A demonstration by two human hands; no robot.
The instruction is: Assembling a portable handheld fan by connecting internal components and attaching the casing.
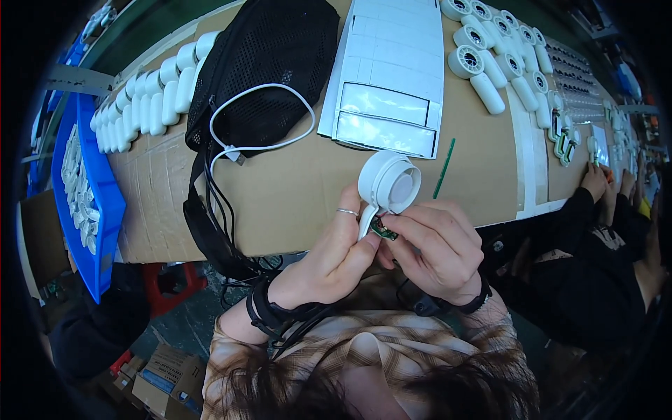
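Note:
Close in front of me, above the table's near edge, a white handheld fan body (381,183) is held with its round head up. My left hand (325,269) is closed around its handle, a ring on one finger. A small green circuit board (383,228) sits at the open handle, pinched by the fingertips of my right hand (441,245). Whether the board is joined to the fan is hidden by my fingers. Past my right hand a thin green strip (444,168) lies on the cardboard-covered table (287,203).
A black mesh bag (280,63) with a white cable (313,115) lies left of a white box (385,105). White fan parts stand in rows at left (150,101) and right (483,80). A blue bin (108,217) holds white pieces. Another person's hands (598,183) work at far right.

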